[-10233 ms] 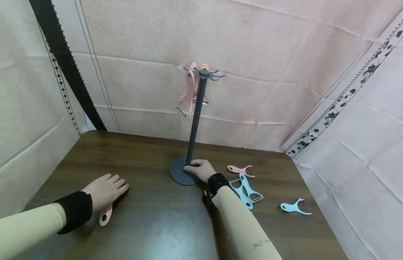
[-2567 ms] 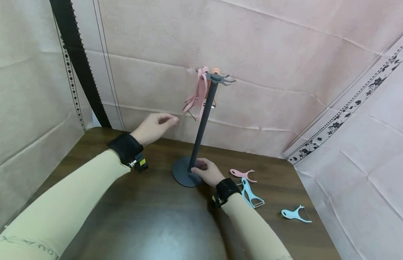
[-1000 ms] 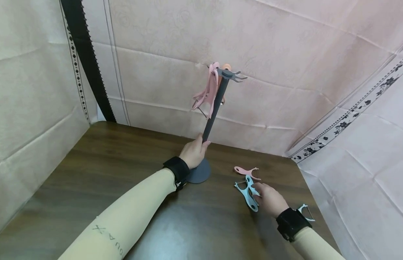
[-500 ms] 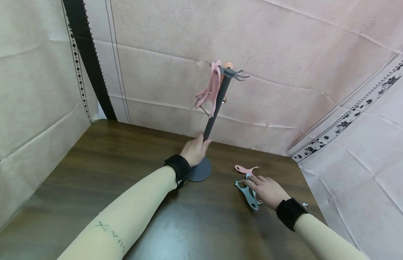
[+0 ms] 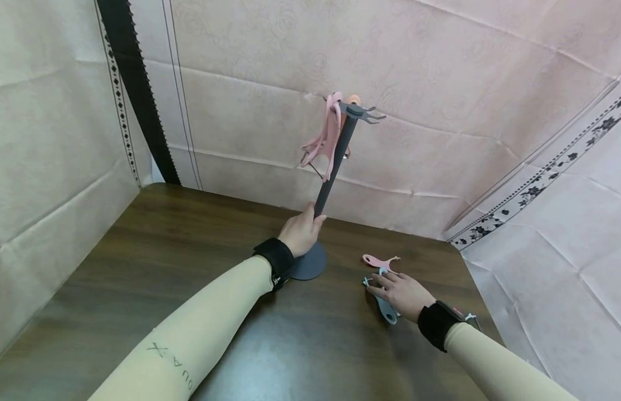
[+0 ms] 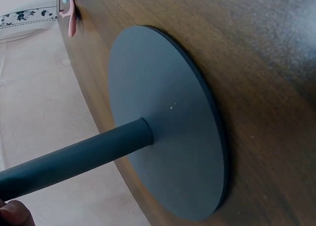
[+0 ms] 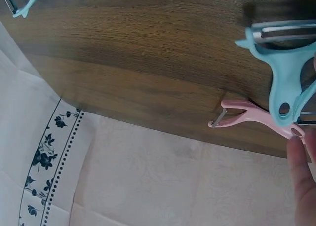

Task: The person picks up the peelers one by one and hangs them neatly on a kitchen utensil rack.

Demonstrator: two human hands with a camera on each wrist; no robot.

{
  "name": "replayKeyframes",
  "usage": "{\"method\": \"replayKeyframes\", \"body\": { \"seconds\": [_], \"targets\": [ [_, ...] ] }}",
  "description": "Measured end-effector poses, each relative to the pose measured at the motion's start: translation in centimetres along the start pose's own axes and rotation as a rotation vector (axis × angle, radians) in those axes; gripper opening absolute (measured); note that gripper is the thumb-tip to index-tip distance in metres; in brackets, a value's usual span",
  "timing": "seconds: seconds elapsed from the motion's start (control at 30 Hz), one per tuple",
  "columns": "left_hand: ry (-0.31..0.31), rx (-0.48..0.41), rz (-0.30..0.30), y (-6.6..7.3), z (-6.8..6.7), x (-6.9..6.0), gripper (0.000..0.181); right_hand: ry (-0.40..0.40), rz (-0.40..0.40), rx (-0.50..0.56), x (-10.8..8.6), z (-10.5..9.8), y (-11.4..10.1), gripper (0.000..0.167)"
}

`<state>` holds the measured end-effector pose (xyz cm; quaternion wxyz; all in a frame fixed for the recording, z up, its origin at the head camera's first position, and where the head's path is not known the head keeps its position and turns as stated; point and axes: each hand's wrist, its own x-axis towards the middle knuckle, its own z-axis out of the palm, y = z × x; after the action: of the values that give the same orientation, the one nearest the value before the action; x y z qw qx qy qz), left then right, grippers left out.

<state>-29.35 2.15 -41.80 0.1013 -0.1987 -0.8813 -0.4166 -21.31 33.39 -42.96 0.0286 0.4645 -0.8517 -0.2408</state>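
Two light-blue peelers lay close together, seeming to overlap, right of centre and low in the head frame: one blue peeler (image 7: 289,78) had its handle hole toward the top there, the other blue peeler (image 5: 387,309) pointed its handle downward. The right hand (image 5: 405,294) covered much of both, its fingers fairly straight and seemingly released; whether any of them touched a handle could not be told. Selecting one peeler seemed the step in hand; a pinch on its bare handle, away from both blades, would have served best, with a small sideways slide to free it from its neighbour before any lift.

A pink peeler (image 7: 261,116) lay just beyond, so the fingertips needed care not to drag it. A third blue peeler (image 7: 29,4) sat at the upper left of the right wrist frame.

Near the middle of the head frame, the left hand (image 5: 301,231) grasped the post of the dark stand (image 5: 327,189), its fingers curled round it. A steady, light hold there would have kept the hanging pink peelers (image 5: 331,131) and orange peeler (image 5: 354,99) from swinging, and the base flat on the table (image 5: 140,267).
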Motion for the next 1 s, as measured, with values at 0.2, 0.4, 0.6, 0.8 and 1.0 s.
{"method": "replayKeyframes", "body": {
  "seconds": [0.2, 0.4, 0.6, 0.8, 1.0],
  "targets": [
    [-0.002, -0.009, -0.003, 0.0, -0.1, 0.0, 0.025, -0.014, -0.004, -0.004, 0.1, 0.2, 0.2, 0.062],
    [-0.004, -0.011, -0.004, 0.0, -0.1, 0.0, 0.026, -0.03, -0.012, -0.012, 0.3, 0.7, 0.4, 0.062],
    [-0.004, -0.008, -0.005, 0.0, -0.1, 0.0, 0.027, 0.009, -0.043, -0.063, 0.8, 1.1, 0.4, 0.051],
    [-0.007, -0.003, -0.001, -0.1, 0.0, -0.1, 0.029, 0.069, -0.089, -0.116, 1.0, 1.4, 0.3, 0.034],
    [-0.005, -0.007, -0.005, -0.1, 0.0, -0.1, 0.026, 0.118, -0.117, -0.12, 1.2, 1.8, 0.3, 0.03]
  ]
}}
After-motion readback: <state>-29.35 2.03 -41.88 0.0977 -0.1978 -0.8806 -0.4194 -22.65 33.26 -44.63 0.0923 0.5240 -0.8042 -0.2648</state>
